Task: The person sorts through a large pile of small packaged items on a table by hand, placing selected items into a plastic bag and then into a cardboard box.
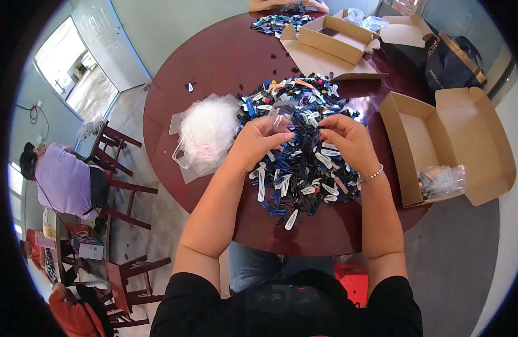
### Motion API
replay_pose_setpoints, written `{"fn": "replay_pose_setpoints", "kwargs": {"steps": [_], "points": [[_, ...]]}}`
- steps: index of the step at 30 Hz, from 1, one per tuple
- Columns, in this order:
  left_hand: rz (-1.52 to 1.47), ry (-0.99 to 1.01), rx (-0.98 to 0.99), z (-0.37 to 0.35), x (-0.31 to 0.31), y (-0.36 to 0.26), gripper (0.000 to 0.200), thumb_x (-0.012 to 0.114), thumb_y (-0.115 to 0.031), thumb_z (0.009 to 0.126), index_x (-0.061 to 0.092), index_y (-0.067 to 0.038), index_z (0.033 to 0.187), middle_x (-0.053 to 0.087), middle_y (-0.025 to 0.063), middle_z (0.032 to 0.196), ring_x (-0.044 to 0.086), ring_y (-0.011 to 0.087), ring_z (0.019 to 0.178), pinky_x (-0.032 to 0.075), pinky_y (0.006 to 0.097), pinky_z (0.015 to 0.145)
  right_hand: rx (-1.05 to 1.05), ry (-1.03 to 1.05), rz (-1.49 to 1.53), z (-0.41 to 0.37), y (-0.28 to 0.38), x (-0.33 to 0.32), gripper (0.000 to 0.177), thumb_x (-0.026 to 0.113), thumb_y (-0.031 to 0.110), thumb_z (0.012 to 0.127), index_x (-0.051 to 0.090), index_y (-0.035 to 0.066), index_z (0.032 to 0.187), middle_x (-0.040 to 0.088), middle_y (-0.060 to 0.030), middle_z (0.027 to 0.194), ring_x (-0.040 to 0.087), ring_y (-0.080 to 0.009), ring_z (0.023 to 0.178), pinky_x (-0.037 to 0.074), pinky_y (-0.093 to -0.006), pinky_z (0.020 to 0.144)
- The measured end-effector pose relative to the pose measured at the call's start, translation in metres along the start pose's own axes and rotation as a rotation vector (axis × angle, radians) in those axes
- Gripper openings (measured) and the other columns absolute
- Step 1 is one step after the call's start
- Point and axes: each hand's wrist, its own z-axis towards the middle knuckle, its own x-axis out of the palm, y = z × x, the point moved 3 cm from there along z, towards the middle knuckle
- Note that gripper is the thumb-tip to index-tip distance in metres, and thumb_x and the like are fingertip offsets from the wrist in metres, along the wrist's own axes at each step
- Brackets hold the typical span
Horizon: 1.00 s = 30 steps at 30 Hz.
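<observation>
A large pile of snap hair clips (326, 160), mostly black, navy and white, covers the middle of the round table. Over it, my left hand (258, 140) is closed on a small clear plastic bag (278, 117), which stands up between thumb and fingers. My right hand (353, 140), with a bracelet at the wrist, is across from it above the same pile. Its thumb and fingertips are pinched together; what they hold is too small to tell among the dark clips. A stack of clear plastic bags (208, 132) lies left of the pile, near my left forearm.
An open cardboard box (408, 168) with bagged items stands on the right. Another open box (332, 42) sits at the back of the dark red table (180, 62). Across from me, a person's hands work by a second clip pile (276, 24). Other people sit at left.
</observation>
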Motion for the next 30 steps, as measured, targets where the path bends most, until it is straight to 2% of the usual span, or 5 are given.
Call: {"fn": "replay_pose_setpoints", "kwargs": {"steps": [15, 19, 23, 28, 30], "points": [[-0.056, 0.318, 0.127, -0.01, 0.024, -0.008, 0.048, 0.077, 0.001, 0.077, 0.06, 0.001, 0.122, 0.068, 0.0064, 0.103, 0.063, 0.0126, 0.098, 0.05, 0.0287, 0.089, -0.451, -0.299, -0.25, -0.024, 0.033, 0.039, 0.018, 0.072, 0.0, 0.081, 0.066, 0.002, 0.098, 0.071, -0.0074, 0.1, 0.065, -0.0108, 0.078, 0.052, -0.0257, 0.069], [-0.02, 0.307, 0.174, -0.01, 0.025, -0.008, 0.042, 0.078, 0.0, 0.076, 0.063, -0.002, 0.115, 0.067, 0.002, 0.103, 0.061, 0.01, 0.097, 0.049, 0.0282, 0.088, -0.594, -0.169, -0.462, -0.021, 0.043, 0.044, 0.015, 0.067, 0.005, 0.086, 0.067, -0.001, 0.101, 0.071, -0.0111, 0.094, 0.067, -0.0144, 0.074, 0.051, -0.0248, 0.063], [-0.18, 0.281, 0.13, -0.011, 0.029, -0.025, 0.033, 0.074, -0.004, 0.081, 0.064, 0.001, 0.112, 0.067, 0.0035, 0.105, 0.061, 0.0098, 0.095, 0.048, 0.0267, 0.087, -0.338, -0.012, -0.345, -0.023, 0.043, 0.038, 0.015, 0.066, 0.004, 0.086, 0.067, -0.002, 0.1, 0.069, -0.0093, 0.088, 0.066, -0.0133, 0.073, 0.051, -0.0241, 0.065], [-0.07, 0.236, 0.076, -0.007, 0.014, -0.01, 0.034, 0.071, -0.01, 0.085, 0.065, -0.001, 0.117, 0.07, 0.0041, 0.106, 0.064, 0.0113, 0.097, 0.051, 0.0274, 0.083, -0.44, -0.05, -0.321, -0.02, 0.04, 0.03, 0.014, 0.065, -0.001, 0.086, 0.067, -0.002, 0.1, 0.067, -0.0073, 0.092, 0.062, -0.0093, 0.075, 0.05, -0.0223, 0.066], [0.009, 0.173, 0.016, -0.006, 0.011, -0.009, 0.028, 0.069, -0.015, 0.088, 0.066, -0.003, 0.114, 0.071, 0.0036, 0.098, 0.066, 0.01, 0.09, 0.051, 0.0238, 0.075, -0.361, -0.111, -0.008, -0.016, 0.029, 0.025, 0.021, 0.064, -0.003, 0.087, 0.065, 0.0, 0.107, 0.065, -0.0062, 0.101, 0.061, -0.0082, 0.08, 0.05, -0.0221, 0.067]]}}
